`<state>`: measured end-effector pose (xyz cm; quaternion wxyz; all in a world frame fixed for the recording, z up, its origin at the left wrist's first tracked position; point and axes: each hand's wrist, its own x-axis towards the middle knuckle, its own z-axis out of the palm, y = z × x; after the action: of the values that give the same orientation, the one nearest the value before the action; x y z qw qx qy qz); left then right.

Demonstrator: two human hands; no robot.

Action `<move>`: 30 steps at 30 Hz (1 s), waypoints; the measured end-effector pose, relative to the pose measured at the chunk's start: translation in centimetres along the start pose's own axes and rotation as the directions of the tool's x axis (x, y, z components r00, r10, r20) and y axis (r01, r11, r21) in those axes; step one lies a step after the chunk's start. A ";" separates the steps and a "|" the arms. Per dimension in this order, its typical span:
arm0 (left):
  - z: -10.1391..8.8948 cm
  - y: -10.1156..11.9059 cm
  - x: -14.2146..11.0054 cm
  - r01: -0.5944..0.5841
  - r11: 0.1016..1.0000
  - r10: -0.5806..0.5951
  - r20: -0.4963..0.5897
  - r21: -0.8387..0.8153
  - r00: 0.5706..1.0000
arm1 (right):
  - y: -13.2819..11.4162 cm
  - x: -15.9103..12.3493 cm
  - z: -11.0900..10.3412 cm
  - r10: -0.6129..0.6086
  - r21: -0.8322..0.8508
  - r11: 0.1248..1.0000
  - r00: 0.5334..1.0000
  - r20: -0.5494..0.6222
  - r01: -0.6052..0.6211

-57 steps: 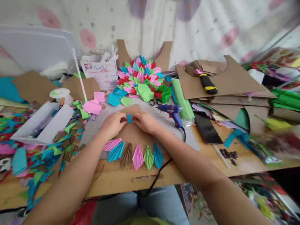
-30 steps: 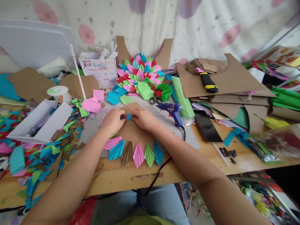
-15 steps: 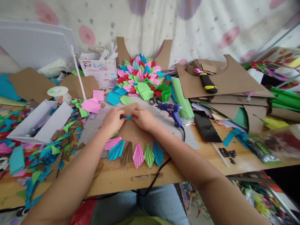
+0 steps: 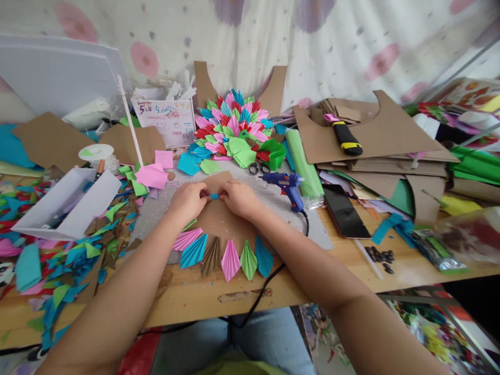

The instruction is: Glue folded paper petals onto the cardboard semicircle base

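Note:
Between my fingertips is a small strip of blue paper [image 4: 214, 196], held at both ends above a brown cardboard piece [image 4: 224, 217]. My left hand [image 4: 189, 201] pinches its left end and my right hand [image 4: 239, 198] its right end. Most of the strip is covered by the fingers. Along the cardboard's near edge sit several pleated paper leaves, among them a pink leaf [image 4: 230, 260], a green leaf [image 4: 249, 260] and a brown leaf [image 4: 211, 256]. A blue glue gun [image 4: 286, 187] lies on the grey mat [image 4: 305, 226] to the right of my right hand.
Behind my hands stands a cluster of colourful pleated leaves [image 4: 234, 122]. Paper scraps and an open white box [image 4: 68, 203] fill the left. Stacked cardboard [image 4: 380, 132] bears a yellow-black cutter [image 4: 347, 139]; a phone [image 4: 345, 211] lies nearer. The glue gun's cable [image 4: 263, 289] crosses the table's front edge.
The blue paper strip looks slightly narrower between my fingers, which have shifted only a little. The other things stay where they were.

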<state>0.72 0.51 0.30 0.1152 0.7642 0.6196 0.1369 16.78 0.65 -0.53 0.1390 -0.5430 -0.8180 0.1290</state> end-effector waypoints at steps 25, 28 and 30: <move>0.2 -0.1 0.2 -0.089 0.993 0.089 -0.003 0.074 0.996 | 0.0 -0.1 0.2 -0.028 -0.063 0.998 1.000 -0.011 0.028; 0.2 -0.1 0.1 -0.127 0.988 0.129 -0.013 0.093 0.992 | 0.1 -0.1 0.2 -0.067 -0.094 0.993 0.997 -0.022 0.065; 0.2 0.0 -0.1 -0.178 0.981 0.182 -0.053 0.083 0.982 | 0.1 -0.2 0.2 -0.096 -0.108 0.990 0.995 -0.035 0.091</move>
<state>0.77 0.44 0.15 0.0538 0.8166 0.5560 0.1454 16.87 0.53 -0.77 0.1322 -0.5131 -0.8453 0.0679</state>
